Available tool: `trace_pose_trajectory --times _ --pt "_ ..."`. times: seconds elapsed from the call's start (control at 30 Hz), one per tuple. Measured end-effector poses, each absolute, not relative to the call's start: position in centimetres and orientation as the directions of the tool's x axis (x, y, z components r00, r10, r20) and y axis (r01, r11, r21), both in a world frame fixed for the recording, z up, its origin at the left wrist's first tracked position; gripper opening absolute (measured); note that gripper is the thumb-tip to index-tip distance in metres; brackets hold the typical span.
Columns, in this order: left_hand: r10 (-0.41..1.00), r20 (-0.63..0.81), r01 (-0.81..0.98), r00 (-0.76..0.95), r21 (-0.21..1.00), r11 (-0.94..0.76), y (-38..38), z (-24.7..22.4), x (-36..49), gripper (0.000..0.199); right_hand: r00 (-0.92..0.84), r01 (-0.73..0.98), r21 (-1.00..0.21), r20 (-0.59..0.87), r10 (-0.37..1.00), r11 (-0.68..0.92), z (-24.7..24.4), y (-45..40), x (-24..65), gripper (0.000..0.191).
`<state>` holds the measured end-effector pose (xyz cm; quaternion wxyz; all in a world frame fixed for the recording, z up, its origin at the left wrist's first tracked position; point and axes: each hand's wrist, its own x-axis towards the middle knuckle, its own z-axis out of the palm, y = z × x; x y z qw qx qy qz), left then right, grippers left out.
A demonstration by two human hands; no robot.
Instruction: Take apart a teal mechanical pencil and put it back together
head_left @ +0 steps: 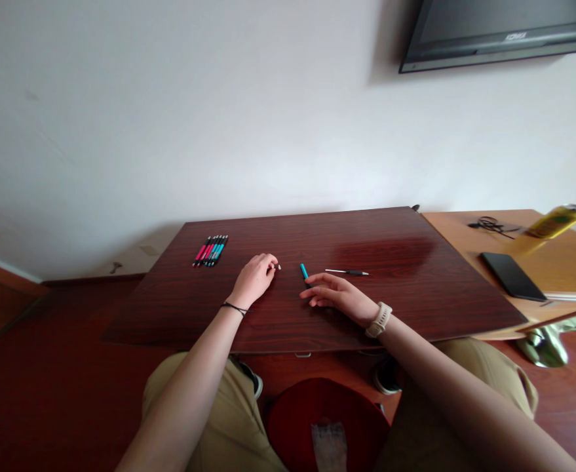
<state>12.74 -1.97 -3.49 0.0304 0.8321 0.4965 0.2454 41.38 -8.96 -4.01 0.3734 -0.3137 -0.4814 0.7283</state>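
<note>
With twelve o'clock toward the wall, the blue pen [304, 271] lies close to the middle of the dark wooden desk [390, 239], its blue end pointing to eleven and its darker end running under the right hand [337, 295]. That hand's fingers are released and loosely spread; whether they touch the pen I cannot tell. The left hand [255, 278] rests at the pen's nine o'clock with its fingers curled inward, and a small white piece [280, 267] shows just beside their tips, at the hand's two to three o'clock. Whether those fingers grasp anything I cannot tell.

Near the right hand, toward its one o'clock, a white and black pen [347, 272] lies almost crosswise. Well apart, at the desk's ten o'clock, a row of pens [210, 251] lies side by side, pink ones on the nine o'clock side and blue ones on the three.

At three o'clock a lighter desk [452, 229] carries a black phone [512, 275], a dark cable [494, 225] and a yellow can [557, 221]. A red stool [292, 419] stands at six o'clock with a clear wrapper [327, 442] on it.
</note>
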Motion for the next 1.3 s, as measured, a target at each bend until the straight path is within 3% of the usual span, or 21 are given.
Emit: trace_pose_trajectory --times 0.37,0.57,0.9,1.03,1.17,1.3 --pt "0.841 0.452 0.775 0.297 0.4 -0.489 -2.0 -2.7 12.7 0.018 -0.525 -0.237 -0.937 -0.099 0.845 -0.257 -4.0 -8.9 41.5 0.048" --pt "0.836 0.493 0.584 0.238 0.616 -0.53 -2.9 -1.3 12.9 0.023 -0.527 -0.24 -0.936 -0.098 0.844 -0.259 -4.1 -8.9 41.5 0.046" --pt "0.848 0.435 0.288 0.302 0.806 -0.516 -4.7 0.5 12.9 0.024 -0.522 -0.239 -0.937 -0.099 0.847 -0.256 -3.8 -9.1 41.3 0.047" --pt "0.819 0.475 0.336 0.321 0.752 -0.567 -5.4 0.4 13.7 0.021 -0.478 -0.193 -0.966 -0.061 0.876 -0.172 -3.8 -9.0 41.2 0.043" --pt "0.757 0.536 0.441 0.373 0.616 -0.653 -6.4 -0.2 15.2 0.019 -0.328 -0.023 -0.992 0.127 0.936 0.126 -3.3 -8.9 40.9 0.033" --pt "0.713 0.566 0.493 0.414 0.519 -0.698 -7.3 -0.6 16.8 0.02 -0.24 0.177 -0.926 0.288 0.927 0.333 -2.8 -9.0 40.6 0.023"
